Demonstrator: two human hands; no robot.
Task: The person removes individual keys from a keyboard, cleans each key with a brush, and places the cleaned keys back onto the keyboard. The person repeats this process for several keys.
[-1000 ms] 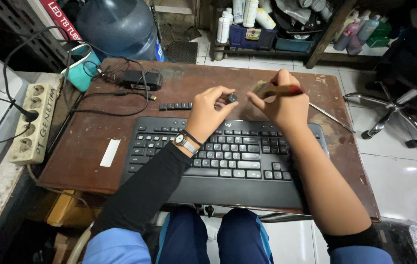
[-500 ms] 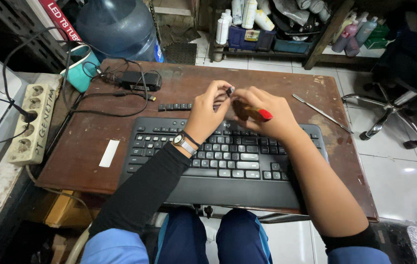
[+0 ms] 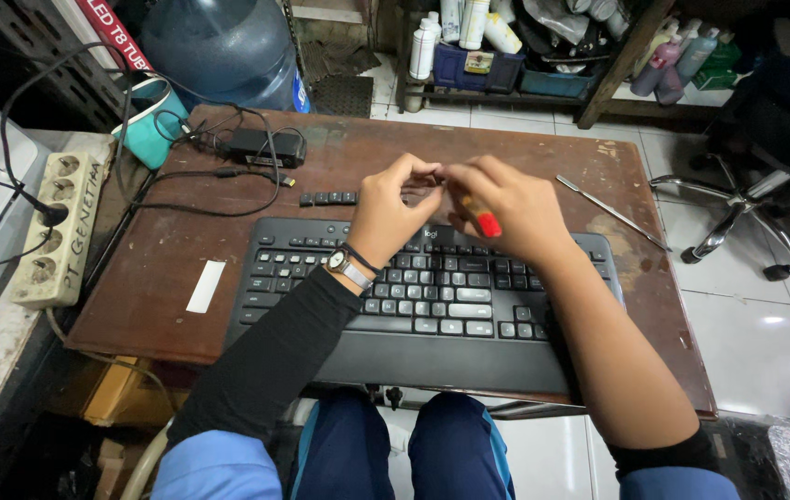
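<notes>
My left hand (image 3: 393, 208), with a watch on its wrist, hovers over the top edge of a black keyboard (image 3: 413, 310). Its fingertips are pinched together on a small dark piece that barely shows. My right hand (image 3: 515, 208) meets it fingertip to fingertip and grips a red-handled tool (image 3: 486, 223), whose red end pokes out below the fingers. The tool's tip is hidden between the hands. A short row of loose black keycaps (image 3: 328, 198) lies on the brown wooden table (image 3: 154, 278) just left of my left hand.
A thin metal rod (image 3: 613, 213) lies at the right of the table and a white strip (image 3: 206, 285) left of the keyboard. A black adapter (image 3: 265, 145) with cables, a teal cup (image 3: 150, 125) and a power strip (image 3: 57, 227) sit at the left. Behind are a water jug (image 3: 219, 46) and a chair base (image 3: 738, 208).
My right hand has moved left and down to meet my left hand, turning the tool so its red end points toward me. The left hand stayed about where it was.
</notes>
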